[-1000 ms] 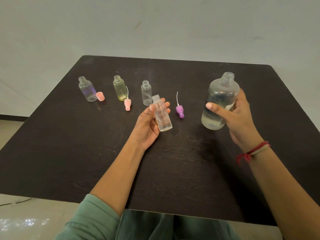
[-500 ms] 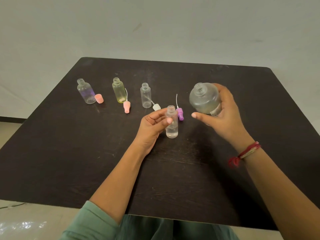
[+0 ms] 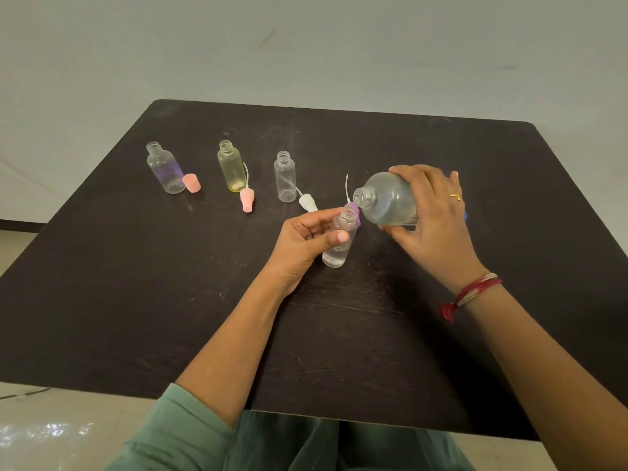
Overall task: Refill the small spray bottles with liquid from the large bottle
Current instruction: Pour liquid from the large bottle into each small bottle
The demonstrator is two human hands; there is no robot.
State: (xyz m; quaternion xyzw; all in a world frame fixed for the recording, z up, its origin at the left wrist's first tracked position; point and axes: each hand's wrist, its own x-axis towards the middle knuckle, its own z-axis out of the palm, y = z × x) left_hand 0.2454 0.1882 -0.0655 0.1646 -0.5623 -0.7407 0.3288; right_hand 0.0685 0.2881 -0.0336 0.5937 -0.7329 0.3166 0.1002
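Now the right hand [image 3: 431,212] has tipped the large bottle [image 3: 390,200] nearly flat, its mouth just above the open neck of the small bottle [image 3: 338,246]. The left hand [image 3: 306,239] grips that one, slightly tilted, at mid-desk [image 3: 170,300]. Pouring looks imminent; no stream shows.

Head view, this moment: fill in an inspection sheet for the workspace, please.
Surface: dark table, scuffed, wood grain showing.
Job's things: large bottle tipped, its mouth just above the held small bottle; no stream can be made out. Purple-tinted bottle, yellow bottle and clear bottle stand uncapped in a row.
Clutter: pink cap, pink spray head and white spray head lie loose; purple spray head partly hidden.
Grippers: left hand grips the held small bottle; right hand grips the large bottle.
Cables: thin dark line on the floor at left, possibly a cable.
Surroundings: pale wall, light floor.
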